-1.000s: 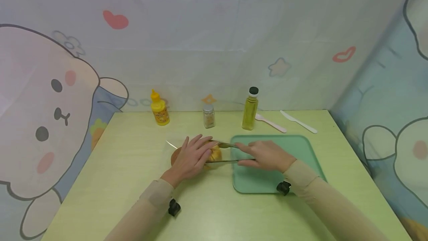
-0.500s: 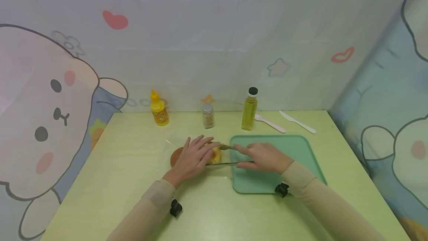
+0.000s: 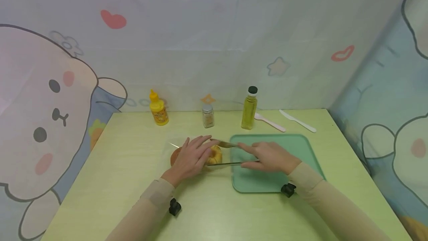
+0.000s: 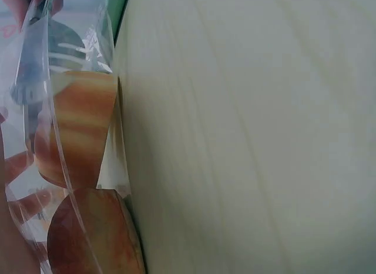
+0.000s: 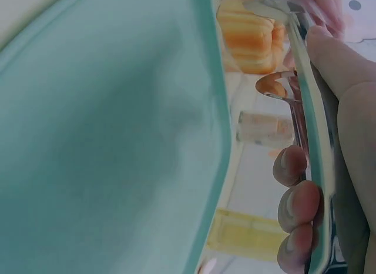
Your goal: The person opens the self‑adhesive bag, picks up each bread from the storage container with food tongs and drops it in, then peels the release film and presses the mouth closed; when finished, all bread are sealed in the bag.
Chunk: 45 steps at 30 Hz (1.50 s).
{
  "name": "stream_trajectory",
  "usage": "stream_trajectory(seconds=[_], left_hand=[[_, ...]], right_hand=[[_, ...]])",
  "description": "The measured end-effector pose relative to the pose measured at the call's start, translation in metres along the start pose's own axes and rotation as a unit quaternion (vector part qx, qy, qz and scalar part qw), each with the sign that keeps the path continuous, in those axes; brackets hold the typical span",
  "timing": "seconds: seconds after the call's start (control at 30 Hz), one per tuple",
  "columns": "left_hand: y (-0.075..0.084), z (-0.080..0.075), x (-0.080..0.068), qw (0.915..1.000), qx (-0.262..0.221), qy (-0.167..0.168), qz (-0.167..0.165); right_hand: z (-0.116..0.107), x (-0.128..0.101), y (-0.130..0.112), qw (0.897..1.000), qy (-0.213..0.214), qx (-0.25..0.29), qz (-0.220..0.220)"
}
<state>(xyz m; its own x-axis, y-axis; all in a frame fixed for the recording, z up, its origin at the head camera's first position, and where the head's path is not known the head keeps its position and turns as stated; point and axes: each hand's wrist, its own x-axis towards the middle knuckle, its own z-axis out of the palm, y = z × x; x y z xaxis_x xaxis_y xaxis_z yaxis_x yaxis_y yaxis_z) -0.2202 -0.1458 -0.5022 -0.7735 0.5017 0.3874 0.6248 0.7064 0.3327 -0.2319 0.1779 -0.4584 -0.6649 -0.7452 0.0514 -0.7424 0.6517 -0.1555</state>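
Head view: bread (image 3: pixel 215 155) mostly hidden under L hand (image 3: pixel 191 157).

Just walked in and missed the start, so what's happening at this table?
A person is working metal tongs into a clear plastic bag of bread rolls. The left hand rests flat on the bag, the right hand grips the tongs, whose tips flank a roll beside the green tray.

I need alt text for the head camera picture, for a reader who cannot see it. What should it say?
A person's right hand holds metal tongs around a golden bread roll in a clear plastic bag, which the left hand presses on a pale green table. A teal tray lies under the right hand; bottles and white cutlery stand behind.
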Motion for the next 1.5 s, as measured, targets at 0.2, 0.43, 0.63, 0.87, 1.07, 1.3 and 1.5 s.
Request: stream_trajectory(seconds=[0.2,0.43,0.63,0.87,1.07,1.3,1.5], left_hand=[[-0.003,-0.003,-0.002,1.0,-0.002,0.007,0.002],[-0.008,-0.004,-0.004,1.0,0.003,0.008,-0.001],[-0.01,-0.004,-0.004,1.0,0.001,0.007,-0.003],[-0.01,-0.005,-0.004,1.0,-0.002,0.002,-0.004],[-0.01,-0.005,-0.006,0.9999,-0.006,0.007,0.003],[-0.008,-0.005,-0.005,0.9999,-0.011,-0.002,-0.006],[-0.009,-0.005,-0.004,0.9998,-0.015,-0.004,-0.007]], right_hand=[[-0.003,-0.016,0.009,1.0,0.016,0.002,0.006],[-0.006,-0.037,0.019,0.999,0.045,0.002,0.007],[-0.01,-0.053,0.028,0.997,0.071,0.011,0.021],[-0.011,-0.072,0.039,0.995,0.087,0.017,0.041],[-0.01,-0.092,0.046,0.992,0.089,0.03,0.082],[-0.009,-0.117,0.054,0.986,0.101,0.031,0.127],[-0.007,-0.137,0.062,0.977,0.105,0.033,0.183]])
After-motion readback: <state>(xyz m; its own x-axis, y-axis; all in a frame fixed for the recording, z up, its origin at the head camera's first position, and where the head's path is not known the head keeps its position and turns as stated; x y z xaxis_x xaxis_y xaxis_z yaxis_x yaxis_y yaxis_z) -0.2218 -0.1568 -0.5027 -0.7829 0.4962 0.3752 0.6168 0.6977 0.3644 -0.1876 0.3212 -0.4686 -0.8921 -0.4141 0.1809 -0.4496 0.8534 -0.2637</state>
